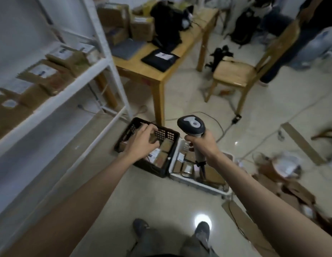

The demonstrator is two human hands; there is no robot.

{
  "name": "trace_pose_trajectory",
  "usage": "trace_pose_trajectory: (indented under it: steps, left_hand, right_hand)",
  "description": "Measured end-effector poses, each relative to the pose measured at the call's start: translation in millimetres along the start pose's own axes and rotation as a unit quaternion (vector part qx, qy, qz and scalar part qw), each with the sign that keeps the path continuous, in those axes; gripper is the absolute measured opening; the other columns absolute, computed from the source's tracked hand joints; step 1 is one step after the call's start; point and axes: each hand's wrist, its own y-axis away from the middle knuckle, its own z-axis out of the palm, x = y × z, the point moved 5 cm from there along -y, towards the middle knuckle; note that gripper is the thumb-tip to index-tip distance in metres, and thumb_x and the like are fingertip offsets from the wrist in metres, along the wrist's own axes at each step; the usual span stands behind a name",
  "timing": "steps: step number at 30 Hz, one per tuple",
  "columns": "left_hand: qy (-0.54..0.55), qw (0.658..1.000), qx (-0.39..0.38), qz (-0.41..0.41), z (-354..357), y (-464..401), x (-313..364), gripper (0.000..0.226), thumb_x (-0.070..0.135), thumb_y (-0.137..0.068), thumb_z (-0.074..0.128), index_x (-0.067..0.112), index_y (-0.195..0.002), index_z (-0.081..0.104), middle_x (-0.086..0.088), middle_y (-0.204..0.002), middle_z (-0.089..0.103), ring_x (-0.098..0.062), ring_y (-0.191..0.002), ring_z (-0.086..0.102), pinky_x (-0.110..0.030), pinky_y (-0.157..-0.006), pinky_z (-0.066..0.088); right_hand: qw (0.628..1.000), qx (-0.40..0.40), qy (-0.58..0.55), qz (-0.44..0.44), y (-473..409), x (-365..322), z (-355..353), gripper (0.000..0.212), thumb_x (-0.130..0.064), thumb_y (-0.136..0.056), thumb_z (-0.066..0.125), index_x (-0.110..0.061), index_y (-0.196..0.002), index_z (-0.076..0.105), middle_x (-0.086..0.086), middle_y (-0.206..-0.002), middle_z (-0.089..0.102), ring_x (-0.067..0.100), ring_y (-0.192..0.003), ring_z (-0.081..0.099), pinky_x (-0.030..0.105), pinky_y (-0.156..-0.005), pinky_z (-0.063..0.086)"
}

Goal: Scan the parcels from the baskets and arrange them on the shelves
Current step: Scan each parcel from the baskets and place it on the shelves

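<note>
Head view, nearest first: the right hand [204, 143] is wrapped round the handle of the scanner [192, 127], while the left hand [143, 140] reaches with spread fingers over the black basket [124, 134], holding nothing as far as the blur allows. Small cardboard parcels [162, 156] lie flat there and in the white basket [198, 184] alongside. They look light and stiff; pinching one by opposite edges should serve. Beyond, parcels already sit on the shelves [72, 89].
</note>
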Motion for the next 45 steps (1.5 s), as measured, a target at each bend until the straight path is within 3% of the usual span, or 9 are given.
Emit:
trace_pose_trajectory:
  steps: [5, 9, 12, 16, 19, 26, 32, 38, 45]
  left_hand:
    - [0.010, 0.998, -0.056, 0.032, 97, -6, 98, 0.040, 0.020, -0.086, 0.072, 0.012, -0.123, 0.058, -0.008, -0.121, 0.055, -0.027, -0.111, 0.057, -0.041, -0.092, 0.046]
    - [0.015, 0.993, -0.102, 0.058, 161, -5, 153, 0.040, 0.021, -0.089, 0.070, 0.010, -0.126, 0.057, -0.007, -0.125, 0.055, -0.022, -0.113, 0.056, -0.024, -0.079, 0.035]
    - [0.022, 0.987, -0.143, 0.063, 198, -4, 175, 0.037, 0.024, -0.090, 0.069, 0.015, -0.124, 0.058, -0.003, -0.125, 0.055, -0.022, -0.113, 0.057, -0.035, -0.090, 0.048]
    - [0.003, 0.980, -0.188, 0.061, 240, -12, 187, 0.031, 0.026, -0.091, 0.067, 0.017, -0.119, 0.058, -0.002, -0.120, 0.056, -0.022, -0.104, 0.059, -0.043, -0.087, 0.051]
    - [0.005, 0.974, -0.221, 0.054, 270, -22, 190, 0.030, 0.023, -0.089, 0.067, 0.016, -0.117, 0.059, -0.002, -0.115, 0.056, -0.021, -0.103, 0.058, -0.036, -0.081, 0.048]
    - [-0.002, 0.954, -0.298, 0.035, 344, -61, 177, 0.035, 0.026, -0.089, 0.070, 0.015, -0.120, 0.060, 0.002, -0.116, 0.054, -0.017, -0.108, 0.055, -0.033, -0.083, 0.045]
    - [-0.006, 0.932, -0.361, 0.005, 408, -98, 150, 0.035, 0.028, -0.089, 0.070, 0.015, -0.120, 0.061, 0.004, -0.113, 0.051, -0.021, -0.111, 0.059, -0.042, -0.089, 0.052]
    - [-0.021, 0.916, -0.398, -0.043, 483, -127, 119, 0.034, 0.026, -0.091, 0.069, 0.015, -0.121, 0.060, -0.004, -0.124, 0.056, -0.021, -0.110, 0.057, -0.043, -0.089, 0.051]
    - [-0.073, 0.912, -0.394, -0.091, 608, -154, 56, 0.033, 0.031, -0.091, 0.067, 0.021, -0.122, 0.058, -0.001, -0.122, 0.053, -0.022, -0.103, 0.057, -0.041, -0.084, 0.052]
  right_hand:
    - [0.996, 0.062, -0.019, 0.056, 26, 62, -119, 0.034, -0.003, -0.084, 0.076, -0.010, -0.116, 0.065, 0.004, -0.087, 0.070, 0.013, -0.068, 0.063, 0.041, -0.070, 0.061]
    - [0.991, 0.090, -0.037, 0.091, 41, 102, -188, 0.039, -0.003, -0.087, 0.074, -0.006, -0.124, 0.061, 0.017, -0.103, 0.071, 0.023, -0.077, 0.066, 0.041, -0.072, 0.062]
    - [0.987, 0.102, -0.044, 0.113, 46, 129, -221, 0.041, -0.006, -0.088, 0.073, -0.007, -0.127, 0.059, 0.017, -0.109, 0.071, 0.024, -0.083, 0.069, 0.043, -0.076, 0.064]
    - [0.979, 0.142, -0.055, 0.138, 43, 162, -247, 0.042, -0.004, -0.086, 0.073, -0.007, -0.126, 0.061, 0.016, -0.110, 0.070, 0.029, -0.089, 0.068, 0.049, -0.082, 0.062]
    - [0.972, 0.145, -0.074, 0.171, 32, 186, -257, 0.029, -0.003, -0.088, 0.071, -0.008, -0.115, 0.063, 0.017, -0.100, 0.067, 0.026, -0.080, 0.062, 0.049, -0.074, 0.061]
    - [0.955, 0.152, -0.101, 0.235, -18, 235, -273, 0.032, -0.008, -0.091, 0.070, -0.007, -0.121, 0.058, 0.011, -0.089, 0.062, 0.023, -0.079, 0.060, 0.034, -0.059, 0.061]
    - [0.936, 0.161, -0.115, 0.290, -73, 288, -281, 0.039, -0.006, -0.089, 0.070, -0.006, -0.127, 0.057, 0.014, -0.098, 0.064, 0.024, -0.080, 0.060, 0.045, -0.072, 0.063]
    - [0.924, 0.152, -0.133, 0.324, -122, 358, -281, 0.042, -0.009, -0.090, 0.072, -0.011, -0.128, 0.055, 0.010, -0.100, 0.064, 0.020, -0.078, 0.061, 0.029, -0.056, 0.061]
    - [0.910, 0.113, -0.156, 0.367, -196, 486, -267, 0.040, -0.010, -0.088, 0.074, -0.014, -0.125, 0.058, 0.009, -0.101, 0.066, 0.022, -0.081, 0.062, 0.033, -0.060, 0.060]
